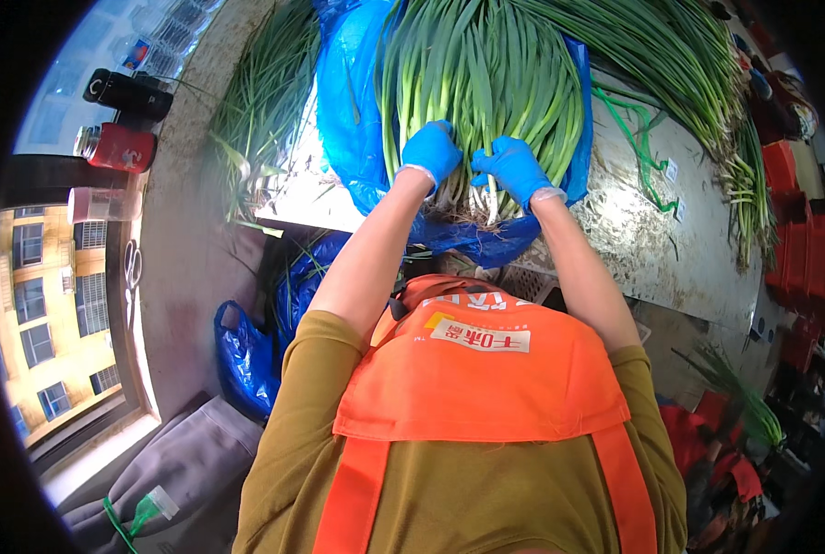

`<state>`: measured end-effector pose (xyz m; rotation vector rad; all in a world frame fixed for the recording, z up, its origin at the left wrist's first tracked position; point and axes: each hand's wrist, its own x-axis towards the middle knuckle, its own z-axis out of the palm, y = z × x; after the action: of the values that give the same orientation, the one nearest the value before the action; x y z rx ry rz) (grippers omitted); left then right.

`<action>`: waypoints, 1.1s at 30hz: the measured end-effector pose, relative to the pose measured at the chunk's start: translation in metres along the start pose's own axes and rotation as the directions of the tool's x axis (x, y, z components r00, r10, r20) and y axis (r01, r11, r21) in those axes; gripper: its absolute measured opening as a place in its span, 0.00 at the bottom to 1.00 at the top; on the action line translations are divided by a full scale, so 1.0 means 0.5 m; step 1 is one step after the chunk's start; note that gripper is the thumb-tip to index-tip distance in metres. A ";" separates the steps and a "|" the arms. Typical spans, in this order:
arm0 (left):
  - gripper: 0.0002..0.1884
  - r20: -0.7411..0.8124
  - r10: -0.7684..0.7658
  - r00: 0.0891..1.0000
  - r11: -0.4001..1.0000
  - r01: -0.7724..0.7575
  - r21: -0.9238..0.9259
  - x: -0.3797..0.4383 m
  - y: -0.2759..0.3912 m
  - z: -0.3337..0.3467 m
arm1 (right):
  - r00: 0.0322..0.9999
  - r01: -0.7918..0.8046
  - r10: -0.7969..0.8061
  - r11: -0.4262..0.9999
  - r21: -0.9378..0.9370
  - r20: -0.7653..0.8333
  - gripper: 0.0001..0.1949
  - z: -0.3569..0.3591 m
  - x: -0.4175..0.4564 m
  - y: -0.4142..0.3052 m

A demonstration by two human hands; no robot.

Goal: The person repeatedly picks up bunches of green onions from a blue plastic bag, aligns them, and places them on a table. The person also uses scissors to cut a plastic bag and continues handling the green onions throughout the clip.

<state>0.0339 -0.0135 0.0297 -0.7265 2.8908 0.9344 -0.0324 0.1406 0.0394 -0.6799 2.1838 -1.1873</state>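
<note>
A large pile of green onions (482, 76) lies on a blue plastic bag (350, 104) at the table's edge, the white root ends towards me. My left hand (432, 154), in a blue glove, is curled on stalks near the pile's lower middle; its fingertips are partly hidden. Just to its right, my right hand (513, 170), gloved alike, pinches a pale stalk (492, 197) between thumb and fingers. Stringy roots (488, 227) hang over the bag's front fold, below both hands.
More green onions (662, 76) lie at the right of the metal table (627, 242), near green netting (637, 138). Loose leaves (267, 111) cover its left side. Scissors (132, 270), a red jar (118, 147) and a black bottle (132, 95) stand or lie along the windowsill.
</note>
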 end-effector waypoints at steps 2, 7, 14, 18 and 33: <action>0.14 0.079 0.032 0.996 0.999 -0.030 -0.025 0.014 -0.010 -0.013 | 0.997 -0.075 0.063 0.959 0.274 0.052 0.16 -0.007 -0.015 -0.019; 0.16 0.263 0.021 0.965 0.914 0.088 -0.397 0.028 -0.029 -0.034 | 0.988 -0.126 0.080 0.903 0.410 0.129 0.14 -0.018 -0.013 -0.004; 0.08 0.428 -0.065 0.901 0.705 0.345 -0.619 -0.005 -0.017 -0.053 | 0.973 -0.192 0.109 0.870 0.454 0.203 0.08 -0.016 -0.024 -0.033; 0.09 0.442 -0.098 0.891 0.565 0.416 -0.713 -0.010 -0.012 -0.038 | 0.982 -0.167 0.097 0.855 0.490 0.165 0.08 -0.004 -0.025 -0.028; 0.17 0.562 0.301 0.771 -0.132 0.617 -0.776 -0.022 -0.085 -0.135 | 0.972 -0.236 0.180 0.737 0.634 0.152 0.17 -0.019 -0.046 -0.074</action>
<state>0.0705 -0.0766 0.0633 -0.4989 0.8050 2.6547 -0.0161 0.1436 0.0809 -0.1663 1.5525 -1.6263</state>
